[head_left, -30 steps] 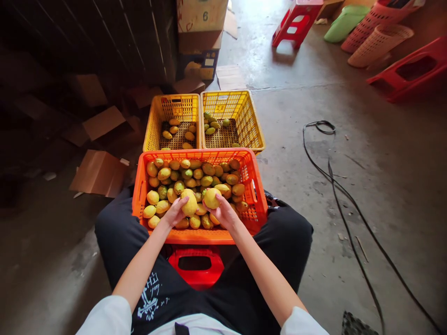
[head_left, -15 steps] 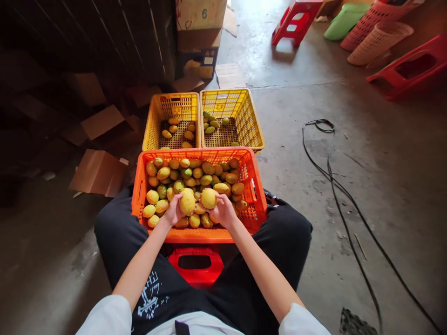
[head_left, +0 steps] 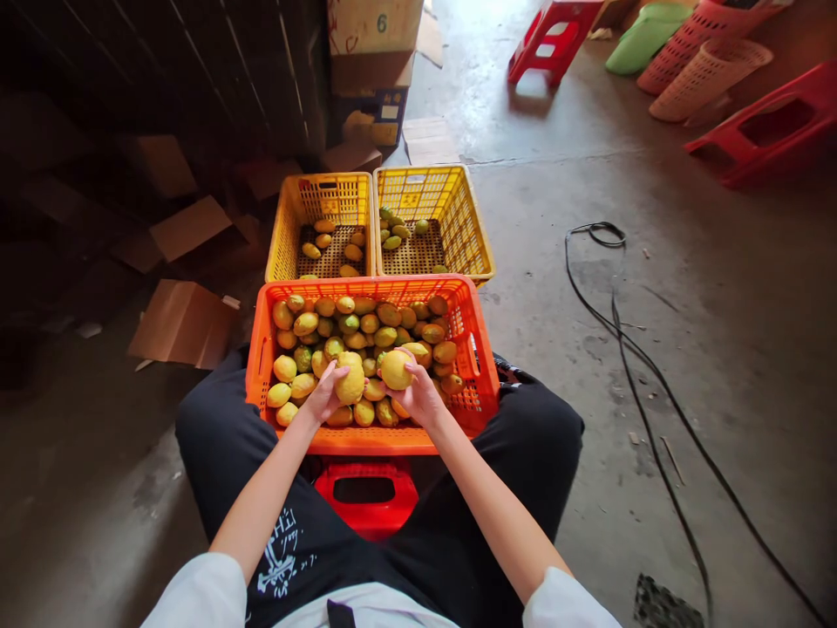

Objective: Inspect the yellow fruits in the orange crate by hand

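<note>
An orange crate (head_left: pixel 469 349) full of yellow and green lemons rests between my knees. My left hand (head_left: pixel 325 397) is closed around a yellow lemon (head_left: pixel 351 383) just above the pile. My right hand (head_left: pixel 422 394) is closed around another yellow lemon (head_left: pixel 396 369) beside it. Both fruits hover over the near middle of the crate. Behind it stand two yellow crates: the left one (head_left: pixel 288 228) holds several yellow lemons, the right one (head_left: pixel 469 228) several greener ones.
A red stool (head_left: pixel 366 500) sits under the orange crate. Flattened cardboard (head_left: pixel 185 323) lies on the floor at left, boxes (head_left: pixel 372 61) stand behind. A black cable (head_left: pixel 628 349) snakes along the right. Red stools (head_left: pixel 553 35) and pink baskets (head_left: pixel 710 74) are far right.
Both hands have turned their lemons slightly while staying over the same spot of the orange crate; the left lemon has dropped a little lower.
</note>
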{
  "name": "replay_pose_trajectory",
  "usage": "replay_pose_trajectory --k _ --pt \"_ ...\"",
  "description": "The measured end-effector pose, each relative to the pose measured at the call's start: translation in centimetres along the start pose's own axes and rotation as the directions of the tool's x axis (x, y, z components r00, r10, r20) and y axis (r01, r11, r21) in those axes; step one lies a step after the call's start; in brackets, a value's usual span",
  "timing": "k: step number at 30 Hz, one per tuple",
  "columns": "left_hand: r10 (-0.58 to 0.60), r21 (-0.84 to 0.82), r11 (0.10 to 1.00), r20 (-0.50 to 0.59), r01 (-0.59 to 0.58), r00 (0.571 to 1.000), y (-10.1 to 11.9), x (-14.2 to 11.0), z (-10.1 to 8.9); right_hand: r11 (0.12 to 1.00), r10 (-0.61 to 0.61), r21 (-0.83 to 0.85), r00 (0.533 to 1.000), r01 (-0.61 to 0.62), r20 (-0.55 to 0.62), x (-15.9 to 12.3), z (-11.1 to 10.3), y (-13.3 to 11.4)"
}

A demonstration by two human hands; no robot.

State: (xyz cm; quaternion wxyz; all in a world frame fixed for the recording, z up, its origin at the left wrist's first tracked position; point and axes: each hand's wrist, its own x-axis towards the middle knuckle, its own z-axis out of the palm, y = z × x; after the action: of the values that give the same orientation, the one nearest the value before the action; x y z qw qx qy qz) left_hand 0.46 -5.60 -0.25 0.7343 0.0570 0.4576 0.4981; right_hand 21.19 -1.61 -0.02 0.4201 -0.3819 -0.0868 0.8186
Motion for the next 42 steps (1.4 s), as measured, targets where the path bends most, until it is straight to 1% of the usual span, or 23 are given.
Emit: replay_pose_trajectory --k 2,6,8,11,15,18,23,29,33,38,42 --pt "0.017 0.009 1.000 -0.036 -0.016 0.999 -0.1 -0.1 0.2 1.000 -0.010 0.001 1.000 0.010 -0.008 -0.1 -0.2 0.1" --pt "0.022 0.020 1.000 -0.080 -0.021 0.997 0.2 0.0 0.6 1.000 0.016 -0.025 0.998 -0.014 0.069 0.0 -0.4 0.4" --pt "0.041 0.049 0.998 -0.081 -0.037 0.996 0.4 -0.1 0.7 0.999 0.021 -0.039 0.996 -0.018 0.084 0.1 -0.5 0.5" --pt "0.060 0.105 0.993 -0.061 -0.053 0.996 0.5 -0.2 0.7 1.000 0.015 -0.028 0.997 -0.013 0.070 0.1 -0.4 0.4" --pt "0.049 0.149 0.988 -0.054 -0.041 0.997 0.1 -0.3 0.6 0.998 0.038 0.038 0.994 -0.042 0.098 0.0 0.0 0.0" --pt "0.049 0.170 0.985 -0.053 -0.040 0.997 -0.1 -0.1 0.4 0.998 0.048 0.045 0.992 -0.053 0.117 0.0 0.2 -0.2" --pt "0.049 0.123 0.992 -0.081 -0.038 0.996 0.0 0.1 0.2 0.999 0.037 0.016 0.995 -0.039 0.092 0.5 -0.4 0.2" --pt "0.054 0.115 0.992 -0.086 -0.044 0.995 0.0 0.1 0.3 0.999 0.016 -0.040 1.000 -0.015 0.007 1.1 -1.6 0.9" --pt "0.040 0.083 0.996 -0.094 -0.032 0.995 -0.1 0.1 0.4 0.997 0.022 -0.073 1.000 -0.020 0.017 1.3 -2.0 1.1" --pt "-0.046 -0.062 0.997 -0.101 0.040 0.994 0.2 0.3 0.3 0.997 0.003 -0.078 1.000 -0.002 0.014 1.6 -2.2 1.3" --pt "-0.036 -0.109 0.994 -0.125 0.023 0.991 0.3 0.4 0.1 0.998 0.031 -0.051 0.999 -0.029 0.030 1.8 -2.2 1.2"
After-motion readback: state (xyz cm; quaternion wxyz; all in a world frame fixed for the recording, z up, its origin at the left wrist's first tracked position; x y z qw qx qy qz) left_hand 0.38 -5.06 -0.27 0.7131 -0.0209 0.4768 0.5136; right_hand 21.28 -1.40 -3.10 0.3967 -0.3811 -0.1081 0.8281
